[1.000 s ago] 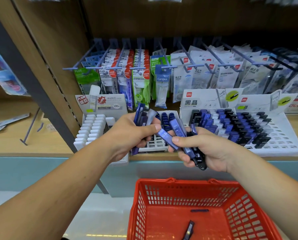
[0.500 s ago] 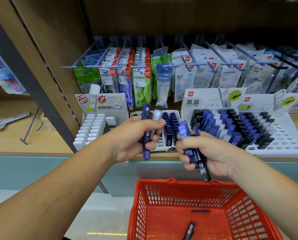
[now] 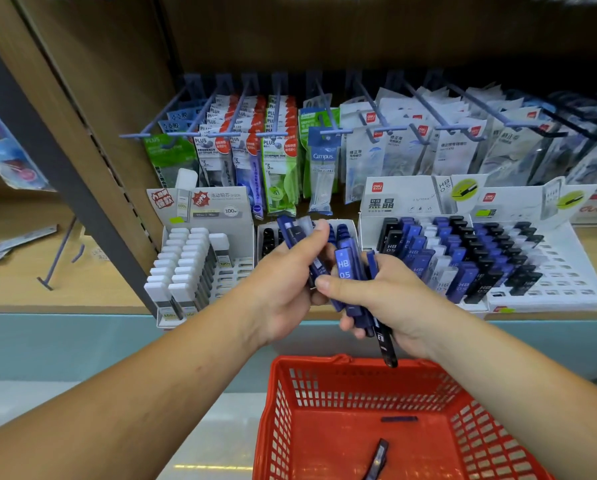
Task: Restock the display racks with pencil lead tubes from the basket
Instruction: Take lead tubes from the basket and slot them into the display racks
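Left hand (image 3: pixel 283 282) curled round bunch of blue and clear plastic pencil lead tubes (image 3: pixel 291 233), thumb pressing on top. Right hand (image 3: pixel 390 299) grips fan of blue HB 0.5 tubes (image 3: pixel 347 271); black tube (image 3: pixel 387 351) hangs below it. Hands close together before white tiered display rack (image 3: pixel 574 289). Red plastic mesh basket (image 3: pixel 279 410) beneath, two loose tubes (image 3: pixel 378 457) on its floor.

1. Blue tube (image 3: pixel 344 268), near centre: "HB 0.5".
2. Hanging blue packet (image 3: pixel 323 157), far centre: "Campus".
3. Hanging packets (image 3: pixel 203 142), far left: "PLUS".
4. White rack header (image 3: pixel 401 199), right: "deli", "黑晶", "HB 0.5".
5. Left rack header (image 3: pixel 217 202): "活动铅芯", "100".
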{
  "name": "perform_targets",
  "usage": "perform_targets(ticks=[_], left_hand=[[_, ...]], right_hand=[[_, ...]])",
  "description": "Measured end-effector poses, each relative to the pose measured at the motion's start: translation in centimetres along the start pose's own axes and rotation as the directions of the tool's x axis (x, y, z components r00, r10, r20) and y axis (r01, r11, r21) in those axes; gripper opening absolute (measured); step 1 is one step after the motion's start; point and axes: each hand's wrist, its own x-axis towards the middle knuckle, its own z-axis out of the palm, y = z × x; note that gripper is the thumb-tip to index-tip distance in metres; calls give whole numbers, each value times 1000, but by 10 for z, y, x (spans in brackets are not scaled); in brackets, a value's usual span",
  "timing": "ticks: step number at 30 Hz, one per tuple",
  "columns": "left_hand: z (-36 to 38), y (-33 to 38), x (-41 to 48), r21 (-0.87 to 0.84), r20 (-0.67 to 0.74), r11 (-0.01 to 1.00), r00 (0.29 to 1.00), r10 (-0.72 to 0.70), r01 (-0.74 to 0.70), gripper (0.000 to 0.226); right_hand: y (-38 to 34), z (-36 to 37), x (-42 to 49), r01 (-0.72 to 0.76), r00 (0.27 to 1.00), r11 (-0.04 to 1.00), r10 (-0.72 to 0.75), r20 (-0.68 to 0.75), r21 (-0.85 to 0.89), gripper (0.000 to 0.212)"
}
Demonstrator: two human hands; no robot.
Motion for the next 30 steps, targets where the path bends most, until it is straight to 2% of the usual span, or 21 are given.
perform_targets(ticks=[2,4,8,11,13,16,19,21,23,26,30], left_hand=[[4,-1,-3,22,21,1000,1000,0,-1,61],[6,2,-4,53,5,998,1000,13,-14,63],[4,6,-2,27,-8,998,999,51,-51,46],[6,6,-3,25,-30,997,997,70,-70,47],[8,4,-3,50,-43,998,998,48,-46,50],[11,1,-2,108,-51,993,997,50,-44,53],[4,8,2,40,-169,993,979,115,-110,39],[-3,13,3,13,-191,990,972,139,-139,32],[-7,14,2,82,-174,984,970,170,-158,30],[-8,8,-1,317,-118,933,969,215,-169,34],[1,-10,-12,423,-6,904,997,76,-66,43]], right_hand=[[2,0,1,-5,1000,1000,5,-4,4,28],[1,-1,1,-6,1000,1000,6,-3,18,26],[2,-6,0,6,1000,995,-7,16,100,10],[2,-5,1,14,999,993,-19,37,120,19],[3,-3,1,20,999,995,-25,46,97,11],[3,-4,3,20,998,995,-26,57,94,16],[1,-8,3,-44,998,986,35,60,161,20],[0,-12,1,-111,992,982,99,80,153,17],[1,-14,0,-173,981,971,155,116,168,18],[1,-15,3,-193,981,934,175,86,300,21],[-2,-22,14,-98,986,816,156,-54,569,26]])
